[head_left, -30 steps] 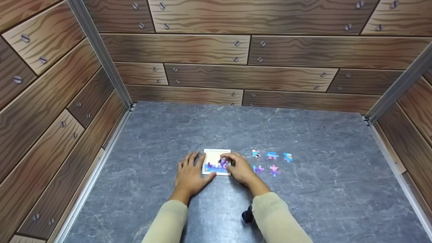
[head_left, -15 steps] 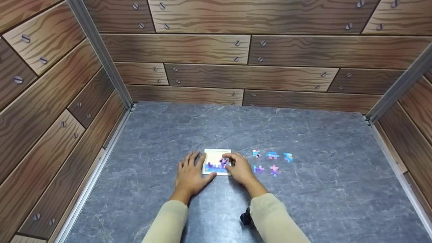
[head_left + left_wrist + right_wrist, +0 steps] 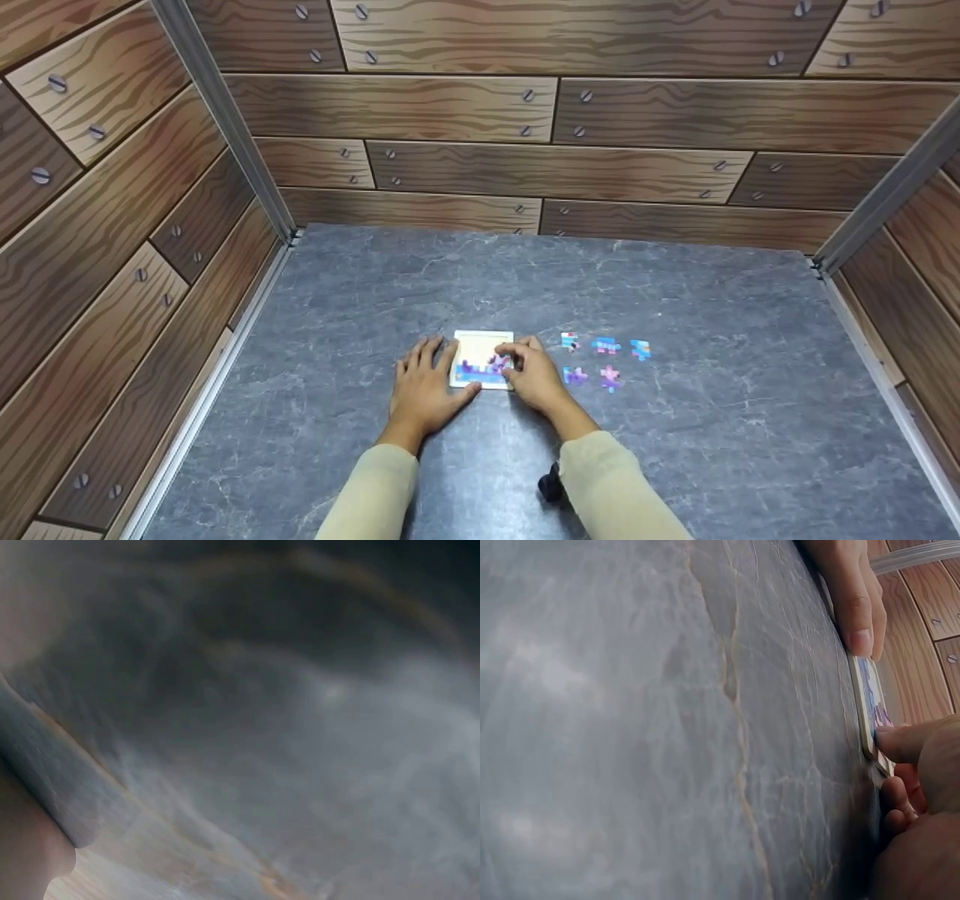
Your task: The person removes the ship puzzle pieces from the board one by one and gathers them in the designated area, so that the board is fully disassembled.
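A small white puzzle tray (image 3: 472, 343) lies on the table, with blue and purple puzzle pieces (image 3: 480, 375) fitted along its near side. My left hand (image 3: 426, 386) rests spread at the tray's left side, its thumb on the near edge. At the tray's right side, my right hand (image 3: 536, 375) bends thumb and fingers round a purple puzzle piece (image 3: 496, 362), mostly hidden by the fingertips. The right wrist view shows the right thumb (image 3: 907, 741) over the tray's edge (image 3: 864, 709), and the left thumb (image 3: 859, 637) at its far end. The left wrist view is blurred.
Several loose puzzle pieces (image 3: 606, 345) lie in two rows right of the tray. A black object (image 3: 550, 484) sits beside the right sleeve. The grey marbled table (image 3: 712, 420) is enclosed by wood-patterned walls (image 3: 465, 112) with metal corner posts.
The right fingers shift slightly right over the tray, and the piece under them turns or settles, its dark and red part now out of sight. My left hand stays in place.
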